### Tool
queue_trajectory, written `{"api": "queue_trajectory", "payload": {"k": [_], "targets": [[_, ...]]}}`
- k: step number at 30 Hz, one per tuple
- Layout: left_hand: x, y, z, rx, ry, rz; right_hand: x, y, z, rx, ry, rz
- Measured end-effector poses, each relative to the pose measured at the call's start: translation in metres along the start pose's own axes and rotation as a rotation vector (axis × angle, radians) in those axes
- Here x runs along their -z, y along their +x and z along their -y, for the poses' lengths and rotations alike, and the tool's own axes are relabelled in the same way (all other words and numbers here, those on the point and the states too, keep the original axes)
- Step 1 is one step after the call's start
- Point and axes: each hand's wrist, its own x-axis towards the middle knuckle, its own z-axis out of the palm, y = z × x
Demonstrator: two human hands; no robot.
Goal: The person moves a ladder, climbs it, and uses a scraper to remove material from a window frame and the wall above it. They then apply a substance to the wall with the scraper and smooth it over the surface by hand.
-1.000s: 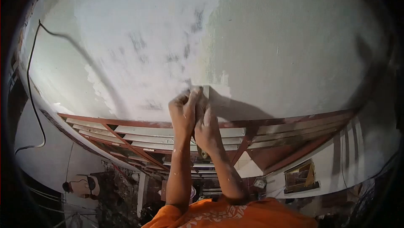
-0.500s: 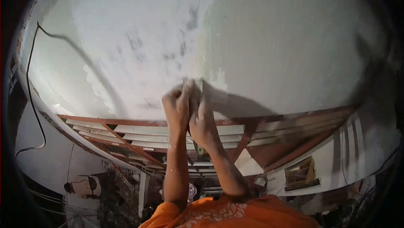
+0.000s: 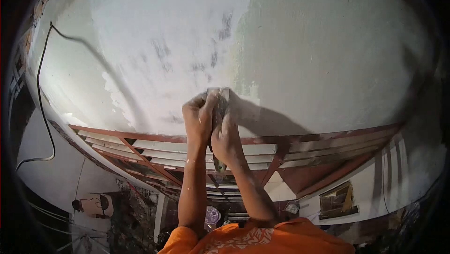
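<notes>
Head view: both hands are up at the plastered wall point(image 3: 304, 57), wrapped round one putty knife point(image 3: 220, 100). Left hand point(image 3: 199, 115) grips high by the blade, and right hand point(image 3: 228, 139) is closed on the handle just below (its greenish tip pokes out underneath). The blade is pressed to the wall, above the red-brown grille point(image 3: 140, 136).

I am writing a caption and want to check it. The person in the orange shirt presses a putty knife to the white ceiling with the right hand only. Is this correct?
Not quite: both hands hold it. In the head view the left hand and the right hand are clasped together around the putty knife, its blade against the white ceiling. The orange shirt is as you wrote.
</notes>
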Motion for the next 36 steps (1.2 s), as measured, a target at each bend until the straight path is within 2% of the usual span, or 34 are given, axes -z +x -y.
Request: {"api": "queue_trajectory", "payload": {"k": [2,6,8,10,12,14,15,16,19,22,24,26,27,30,32,33,34,36], "targets": [[0.001,0.011,-0.006,-0.107,0.056,0.014,-0.001,0.01,0.006,0.014,-0.018,0.011],[0.001,0.004,-0.006,-0.086,0.13,-0.019,0.0,0.005,0.01,0.013,0.108,-0.034],[0.003,-0.006,0.006,-0.081,0.136,-0.04,0.001,-0.003,-0.001,-0.009,0.107,0.03],[0.012,-0.013,0.021,-0.038,0.189,-0.034,-0.001,-0.015,-0.005,-0.123,0.222,0.069],[0.01,-0.009,0.023,-0.018,0.106,-0.037,-0.002,-0.014,-0.005,-0.14,0.108,0.091],[0.006,-0.003,0.01,0.011,0.025,-0.038,-0.005,-0.003,0.004,0.066,0.122,-0.061],[0.004,0.002,-0.002,-0.044,0.079,-0.043,-0.006,0.005,0.004,0.015,0.106,-0.004],[0.003,0.008,-0.014,-0.103,0.131,-0.05,-0.009,0.013,0.007,0.048,0.101,-0.073],[0.0,0.025,-0.042,-0.131,0.097,-0.018,0.005,0.03,0.044,-0.011,0.088,-0.032],[0.005,0.023,-0.031,-0.139,0.117,-0.013,0.0,0.032,0.037,0.035,0.134,-0.047],[0.012,0.014,-0.008,-0.151,0.144,0.008,-0.007,0.013,0.025,-0.018,0.25,-0.067],[0.012,0.003,0.003,-0.052,0.102,-0.004,-0.007,0.004,0.016,-0.018,0.25,-0.026],[0.013,0.004,0.006,-0.073,0.136,0.0,-0.008,0.005,0.01,0.026,0.242,-0.018],[0.007,0.016,-0.025,-0.184,0.197,0.027,-0.003,0.02,0.024,0.126,0.1,-0.083],[0.0,0.035,-0.044,-0.227,0.2,0.019,0.006,0.041,0.04,0.098,0.125,-0.035],[-0.005,0.036,-0.058,-0.243,0.162,0.024,0.006,0.044,0.053,0.06,0.099,-0.14],[-0.008,0.035,-0.067,-0.257,0.125,0.03,0.008,0.046,0.057,0.057,0.098,-0.143],[-0.005,0.034,-0.057,-0.252,0.171,0.014,0.013,0.048,0.06,-0.003,0.243,-0.084]]}}
